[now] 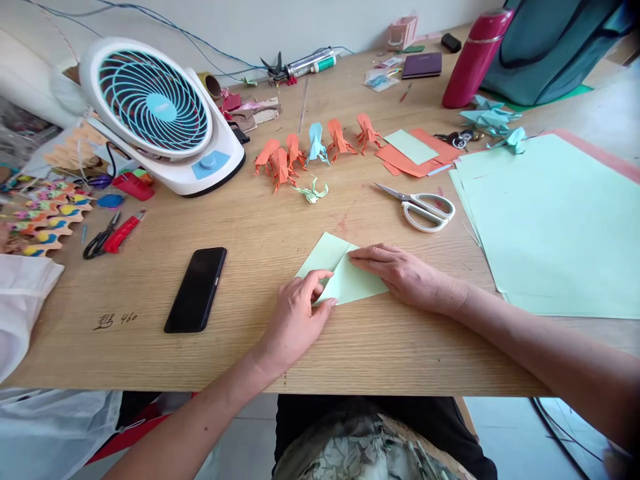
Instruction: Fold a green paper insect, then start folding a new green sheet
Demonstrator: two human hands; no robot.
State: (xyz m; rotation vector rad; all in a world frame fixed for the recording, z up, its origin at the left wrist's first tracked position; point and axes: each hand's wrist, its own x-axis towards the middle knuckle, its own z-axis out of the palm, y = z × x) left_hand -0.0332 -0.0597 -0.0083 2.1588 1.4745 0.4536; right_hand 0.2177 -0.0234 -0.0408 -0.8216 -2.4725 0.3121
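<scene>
A small sheet of light green paper [355, 281] lies on the table in front of me, with one side folded over toward its middle. My left hand [303, 303] pinches the fold's lower left edge between thumb and fingers. Flat on the upper right of the sheet rest the outstretched fingers of my right hand [400, 272], pressing it to the table. Beyond the sheet lie white-handled scissors [427, 212] with the blades apart. A small light green folded paper figure [313, 192] stands further back, near several orange paper figures [280, 165] and a blue one [317, 143].
Left of my hands lies a black phone [196, 290], with a white fan [160, 113] behind it. Large light green sheets [560, 233] cover the right side. A pink bottle [477, 60] and a teal bag [555, 53] stand at the back right. Red-handled cutters [123, 233] lie left.
</scene>
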